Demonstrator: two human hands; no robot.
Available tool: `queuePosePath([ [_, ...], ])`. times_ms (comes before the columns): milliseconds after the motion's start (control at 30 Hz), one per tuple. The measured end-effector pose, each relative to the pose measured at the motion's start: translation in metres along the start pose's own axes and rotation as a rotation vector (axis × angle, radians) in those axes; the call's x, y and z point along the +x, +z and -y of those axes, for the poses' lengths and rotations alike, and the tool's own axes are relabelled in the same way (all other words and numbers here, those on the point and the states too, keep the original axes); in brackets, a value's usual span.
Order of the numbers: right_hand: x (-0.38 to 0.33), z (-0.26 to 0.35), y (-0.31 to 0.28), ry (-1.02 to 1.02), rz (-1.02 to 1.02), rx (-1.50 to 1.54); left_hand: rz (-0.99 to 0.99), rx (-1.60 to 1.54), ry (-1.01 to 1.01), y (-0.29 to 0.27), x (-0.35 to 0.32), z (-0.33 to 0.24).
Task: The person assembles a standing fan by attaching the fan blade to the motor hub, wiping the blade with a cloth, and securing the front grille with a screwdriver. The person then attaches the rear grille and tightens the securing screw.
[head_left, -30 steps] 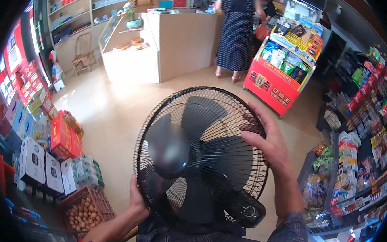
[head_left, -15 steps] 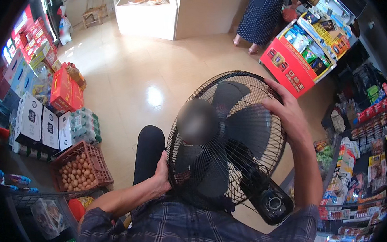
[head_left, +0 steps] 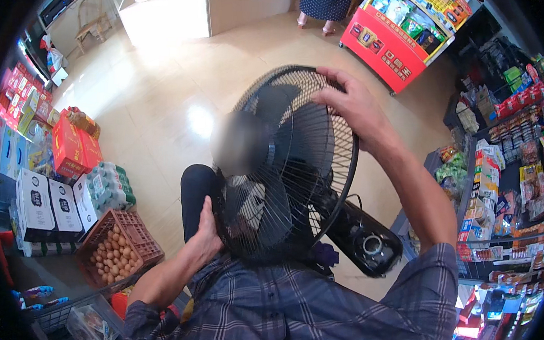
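A black electric fan (head_left: 305, 138) with a round wire cage is held tilted in front of me, its blades visible through the wires. My right hand (head_left: 353, 109) is closed over the upper right rim of the cage, thumb and fingers around the wires. On the lower left, my left hand (head_left: 206, 231) presses against the cage edge with the thumb up; its other fingers are partly hidden behind the fan. The fan's glossy black control box (head_left: 367, 243), with a round dial, sticks out to the lower right. A blurred patch covers the middle of the cage.
To the left stand a brown crate (head_left: 149, 237) of eggs, white boxes (head_left: 36, 205) and a red carton (head_left: 71, 148). Packed snack shelves (head_left: 488, 196) line the right. A red display cart (head_left: 388, 46) and a person in a dotted skirt (head_left: 324, 2) are at the back.
The fan has swung round, so its cage appears more edge-on, and it sits further left and up in view. Both hands moved with it, still on the cage. The view itself has shifted.
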State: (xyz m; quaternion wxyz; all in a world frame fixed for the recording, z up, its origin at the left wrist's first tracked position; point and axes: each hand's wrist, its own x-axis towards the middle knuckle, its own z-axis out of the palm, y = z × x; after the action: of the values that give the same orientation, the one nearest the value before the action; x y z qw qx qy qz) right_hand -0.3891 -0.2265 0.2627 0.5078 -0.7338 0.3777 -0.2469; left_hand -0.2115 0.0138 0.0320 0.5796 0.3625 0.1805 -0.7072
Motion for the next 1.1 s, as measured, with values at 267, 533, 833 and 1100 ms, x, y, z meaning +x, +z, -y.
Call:
queuePosePath([
  [267, -0.012, 0.017, -0.020, -0.076, -0.070, 0.277, 0.117, 0.158, 0.444, 0.027, -0.030, -0.067],
  [533, -0.001, -0.031, -0.018, -0.030, -0.015, 0.471, -0.075, 0.245, 0.511, 0.030, -0.054, -0.108],
  [833, 0.003, -0.073, 0.002, 0.079, -0.003, 0.527, -0.064, 0.227, 0.564, 0.004, -0.073, -0.120],
  [1100, 0.009, -0.052, 0.035, -0.162, -0.021, 0.593, -0.369, 0.216, 0.818, 0.030, -0.087, -0.139],
])
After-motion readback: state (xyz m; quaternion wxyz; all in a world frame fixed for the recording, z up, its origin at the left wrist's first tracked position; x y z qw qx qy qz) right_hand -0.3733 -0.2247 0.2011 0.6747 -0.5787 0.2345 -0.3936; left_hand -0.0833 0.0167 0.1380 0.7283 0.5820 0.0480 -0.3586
